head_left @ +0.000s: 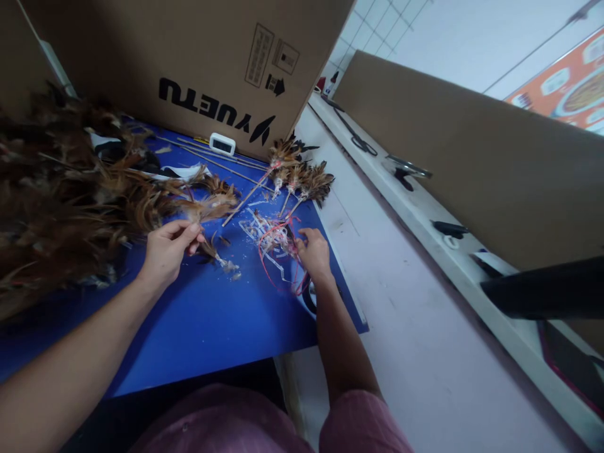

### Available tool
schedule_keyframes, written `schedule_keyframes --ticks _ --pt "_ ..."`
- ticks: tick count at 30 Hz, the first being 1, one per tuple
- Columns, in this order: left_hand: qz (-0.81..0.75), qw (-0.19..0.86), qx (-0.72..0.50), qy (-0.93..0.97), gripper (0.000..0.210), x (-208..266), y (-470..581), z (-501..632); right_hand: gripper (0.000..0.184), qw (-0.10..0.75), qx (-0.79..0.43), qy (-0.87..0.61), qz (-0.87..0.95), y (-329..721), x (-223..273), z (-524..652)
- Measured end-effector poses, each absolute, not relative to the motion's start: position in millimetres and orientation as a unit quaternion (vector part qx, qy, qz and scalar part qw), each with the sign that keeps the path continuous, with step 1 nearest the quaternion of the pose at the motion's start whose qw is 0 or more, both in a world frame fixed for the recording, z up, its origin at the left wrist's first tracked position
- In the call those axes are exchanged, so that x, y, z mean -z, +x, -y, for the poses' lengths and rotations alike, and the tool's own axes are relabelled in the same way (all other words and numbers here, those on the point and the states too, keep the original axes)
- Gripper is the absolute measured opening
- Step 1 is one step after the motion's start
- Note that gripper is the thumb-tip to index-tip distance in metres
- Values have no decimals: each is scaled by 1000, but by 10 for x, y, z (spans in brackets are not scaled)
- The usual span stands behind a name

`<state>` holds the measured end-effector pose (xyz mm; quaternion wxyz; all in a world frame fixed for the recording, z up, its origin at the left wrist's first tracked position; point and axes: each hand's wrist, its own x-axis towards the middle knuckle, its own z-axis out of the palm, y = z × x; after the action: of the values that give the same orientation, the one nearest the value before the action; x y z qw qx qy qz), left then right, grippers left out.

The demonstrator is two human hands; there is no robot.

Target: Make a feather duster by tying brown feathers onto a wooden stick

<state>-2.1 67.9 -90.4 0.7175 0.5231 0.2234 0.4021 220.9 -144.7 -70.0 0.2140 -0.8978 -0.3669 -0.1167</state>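
My left hand (167, 248) pinches a small bunch of brown feathers (212, 207) between thumb and forefinger, above the blue tabletop (226, 340). Below its fingertips lies a loose feather tuft (217, 257) with a pale fluffy end. My right hand (314, 253) has curled fingers at the edge of a tangle of red string (265, 261) and clear, whitish strips (257, 229); the fingertips seem to grip a red strand, partly hidden. Just beyond the tangle lie several feather bundles (295, 176) tied onto thin sticks, one with a red binding.
A large heap of brown feathers (56, 207) covers the table's left side. Behind stand a cardboard box (198, 56), a small white digital display (222, 144) and thin sticks (212, 165). Scissors (363, 145) lie on the ledge at right. A black round object (309, 299) sits by my right wrist.
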Motion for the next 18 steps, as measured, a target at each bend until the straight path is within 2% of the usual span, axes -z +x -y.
schedule_keyframes --ticks 4,7,11,18 --pt "-217 718 -404 524 15 919 -5 -684 11 225 68 -840 489 2062 761 1380" --pt "-214 718 -407 523 16 935 4 -693 4 204 15 -841 500 1993 828 1324" --pt "-214 719 -406 521 15 936 -2 -691 14 192 -7 -852 487 1981 830 1326" --pt "-211 719 -402 526 14 904 -1 -667 7 328 -39 -849 413 1936 644 1596"
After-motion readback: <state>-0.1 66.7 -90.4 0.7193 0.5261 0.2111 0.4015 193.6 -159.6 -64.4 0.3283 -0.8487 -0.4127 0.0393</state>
